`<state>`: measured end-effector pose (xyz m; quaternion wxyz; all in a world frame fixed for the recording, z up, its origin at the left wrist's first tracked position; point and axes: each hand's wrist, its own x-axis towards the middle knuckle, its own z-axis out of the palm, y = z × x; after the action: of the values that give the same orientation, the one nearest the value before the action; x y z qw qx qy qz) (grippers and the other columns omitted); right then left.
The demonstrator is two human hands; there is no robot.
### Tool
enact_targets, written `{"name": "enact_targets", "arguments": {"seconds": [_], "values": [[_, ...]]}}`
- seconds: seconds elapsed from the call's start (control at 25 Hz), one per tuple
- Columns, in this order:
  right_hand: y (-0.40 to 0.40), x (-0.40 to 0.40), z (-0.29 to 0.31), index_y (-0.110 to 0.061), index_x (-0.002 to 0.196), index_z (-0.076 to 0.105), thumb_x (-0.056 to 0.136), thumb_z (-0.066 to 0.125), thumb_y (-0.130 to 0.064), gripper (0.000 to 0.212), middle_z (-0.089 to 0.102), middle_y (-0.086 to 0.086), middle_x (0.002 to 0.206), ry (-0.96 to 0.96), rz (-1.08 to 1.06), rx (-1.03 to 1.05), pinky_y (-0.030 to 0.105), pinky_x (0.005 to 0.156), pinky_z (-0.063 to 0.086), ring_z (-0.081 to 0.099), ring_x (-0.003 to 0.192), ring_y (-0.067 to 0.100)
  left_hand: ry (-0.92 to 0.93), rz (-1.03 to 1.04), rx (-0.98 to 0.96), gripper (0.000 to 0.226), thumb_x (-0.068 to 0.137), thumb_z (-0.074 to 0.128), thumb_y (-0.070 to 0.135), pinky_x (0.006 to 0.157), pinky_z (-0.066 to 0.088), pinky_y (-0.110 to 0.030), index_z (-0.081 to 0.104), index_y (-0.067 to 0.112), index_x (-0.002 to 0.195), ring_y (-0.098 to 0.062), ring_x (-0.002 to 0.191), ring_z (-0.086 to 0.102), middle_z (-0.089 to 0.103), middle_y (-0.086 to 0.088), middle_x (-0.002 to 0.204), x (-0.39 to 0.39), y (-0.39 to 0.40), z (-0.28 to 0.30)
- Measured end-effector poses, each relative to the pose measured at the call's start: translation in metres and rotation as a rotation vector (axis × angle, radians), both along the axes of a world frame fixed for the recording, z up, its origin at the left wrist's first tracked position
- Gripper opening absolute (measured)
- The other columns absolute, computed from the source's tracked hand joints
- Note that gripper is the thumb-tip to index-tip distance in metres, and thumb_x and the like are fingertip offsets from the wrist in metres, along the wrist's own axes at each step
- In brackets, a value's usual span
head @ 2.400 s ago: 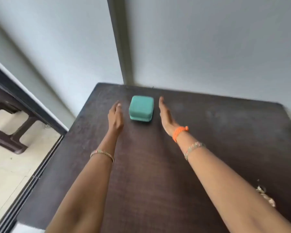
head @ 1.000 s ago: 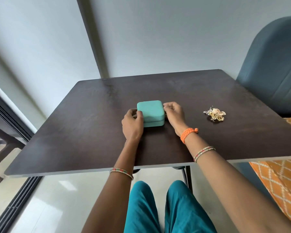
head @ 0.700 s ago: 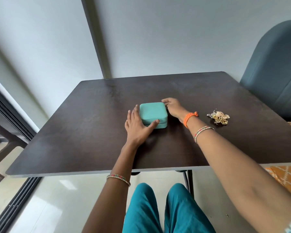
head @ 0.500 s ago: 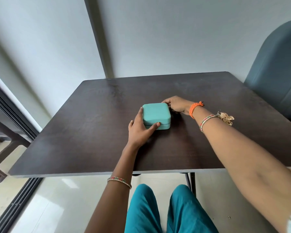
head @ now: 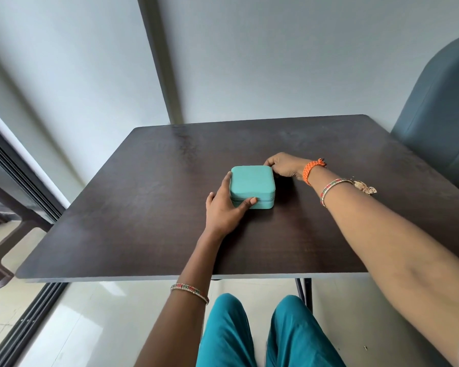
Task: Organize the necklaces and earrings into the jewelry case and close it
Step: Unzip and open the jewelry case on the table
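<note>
Against the left hand [head: 224,207], braced on its near left corner, sits the shut case [head: 252,187]. Since a moment ago, right hand [head: 285,166] shifted round to the far right corner, pinching there, probably the zip pull. Behind that wrist, jewelry [head: 366,187] waiting. Opening apparently starting.

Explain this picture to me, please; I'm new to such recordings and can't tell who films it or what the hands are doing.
No machine here: a person wears a camera on the head, looking down past their own arms and knees. On the dark table sits a teal jewelry case, shut. The left hand braces its near-left corner, thumb on the front side. The right hand pinches at the far-right corner, perhaps at a zip pull; that detail is too small to tell. A small heap of gold jewelry lies on the table, partly hidden behind the right forearm. A blue-grey chair stands at the right.
</note>
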<state>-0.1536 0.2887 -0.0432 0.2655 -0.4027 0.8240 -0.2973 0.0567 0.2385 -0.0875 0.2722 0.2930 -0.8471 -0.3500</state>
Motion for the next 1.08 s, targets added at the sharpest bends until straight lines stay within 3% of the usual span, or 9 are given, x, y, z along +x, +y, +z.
{"name": "enact_targets", "arguments": {"seconds": [0.16, 0.28, 0.32, 0.4, 0.44, 0.56, 0.76, 0.92, 1.08], "values": [[-0.003, -0.001, 0.000, -0.004, 0.104, 0.069, 0.087, 0.040, 0.012, 0.038, 0.065, 0.012, 0.093, 0.008, 0.042, 0.056, 0.022, 0.061, 0.044, 0.050, 0.068, 0.012, -0.017, -0.030, -0.074, 0.087, 0.083, 0.062, 0.053, 0.114, 0.022, -0.046, 0.010, 0.032, 0.150, -0.016, 0.135, 0.038, 0.036, 0.005, 0.151, -0.002, -0.003, -0.006], [-0.009, 0.000, -0.002, 0.000, 0.105, 0.069, 0.092, 0.049, 0.000, 0.024, 0.067, 0.013, 0.100, 0.022, 0.000, 0.036, 0.032, 0.082, 0.052, 0.061, 0.089, 0.019, -0.031, -0.021, -0.122, 0.074, 0.085, 0.057, 0.057, 0.112, 0.027, -0.047, 0.023, 0.034, 0.147, -0.017, 0.135, 0.039, 0.039, 0.002, 0.149, -0.005, -0.005, -0.011], [-0.010, 0.001, -0.001, 0.001, 0.098, 0.068, 0.093, 0.049, -0.006, 0.020, 0.067, 0.014, 0.091, 0.034, 0.003, 0.067, 0.032, 0.073, 0.052, 0.061, 0.080, 0.020, -0.021, -0.005, -0.120, 0.070, 0.085, 0.058, 0.056, 0.111, 0.029, -0.047, 0.029, 0.032, 0.144, -0.017, 0.130, 0.044, 0.044, 0.003, 0.145, -0.006, -0.004, -0.011], [-0.011, 0.003, 0.002, -0.004, 0.088, 0.061, 0.097, 0.043, -0.012, 0.022, 0.053, 0.010, 0.067, 0.020, -0.004, 0.158, 0.026, 0.049, 0.037, 0.045, 0.054, 0.017, 0.003, 0.025, -0.107, 0.068, 0.084, 0.061, 0.054, 0.108, 0.032, -0.047, 0.035, 0.030, 0.141, -0.019, 0.121, 0.051, 0.053, 0.003, 0.137, -0.006, -0.002, -0.009], [-0.011, 0.004, 0.004, -0.004, 0.084, 0.059, 0.099, 0.039, -0.015, 0.027, 0.049, 0.008, 0.062, -0.032, -0.027, 0.180, 0.024, 0.047, 0.032, 0.040, 0.050, 0.017, 0.012, 0.029, -0.094, 0.067, 0.083, 0.063, 0.052, 0.107, 0.034, -0.047, 0.037, 0.030, 0.140, -0.019, 0.116, 0.053, 0.057, 0.002, 0.132, -0.006, -0.003, -0.008], [-0.006, 0.000, 0.004, -0.007, 0.072, 0.053, 0.100, 0.042, -0.015, 0.031, 0.050, 0.006, 0.063, -0.239, -0.109, 0.128, 0.022, 0.044, 0.034, 0.043, 0.050, 0.014, 0.045, 0.020, -0.055, 0.063, 0.082, 0.067, 0.046, 0.102, 0.038, -0.048, 0.041, 0.029, 0.138, -0.020, 0.104, 0.057, 0.064, 0.001, 0.117, -0.003, -0.004, -0.007], [0.002, -0.010, 0.007, -0.001, 0.094, 0.062, 0.094, 0.044, 0.005, 0.020, 0.061, 0.007, 0.081, -0.515, -0.180, -0.008, 0.014, 0.042, 0.045, 0.055, 0.059, 0.009, 0.040, 0.005, -0.028, 0.061, 0.082, 0.069, 0.042, 0.103, 0.036, -0.049, 0.043, 0.026, 0.135, -0.021, 0.103, 0.057, 0.063, 0.000, 0.116, -0.003, -0.003, -0.003], [-0.004, -0.009, 0.008, -0.006, 0.086, 0.060, 0.094, 0.049, 0.000, 0.015, 0.056, 0.006, 0.078, -0.556, -0.151, -0.006, 0.018, 0.051, 0.047, 0.049, 0.065, 0.011, 0.035, -0.009, -0.020, 0.060, 0.083, 0.069, 0.039, 0.105, 0.034, -0.049, 0.044, 0.025, 0.135, -0.014, 0.091, 0.050, 0.063, -0.002, 0.116, -0.001, -0.002, -0.003], [-0.013, -0.009, 0.014, -0.009, 0.080, 0.054, 0.097, 0.047, -0.008, 0.018, 0.049, 0.005, 0.071, -0.544, -0.096, 0.135, 0.024, 0.055, 0.047, 0.047, 0.061, 0.013, 0.034, -0.032, -0.002, 0.059, 0.083, 0.069, 0.037, 0.106, 0.032, -0.050, 0.043, 0.024, 0.135, -0.009, 0.088, 0.042, 0.060, 0.002, 0.112, 0.002, -0.001, -0.001]]}}
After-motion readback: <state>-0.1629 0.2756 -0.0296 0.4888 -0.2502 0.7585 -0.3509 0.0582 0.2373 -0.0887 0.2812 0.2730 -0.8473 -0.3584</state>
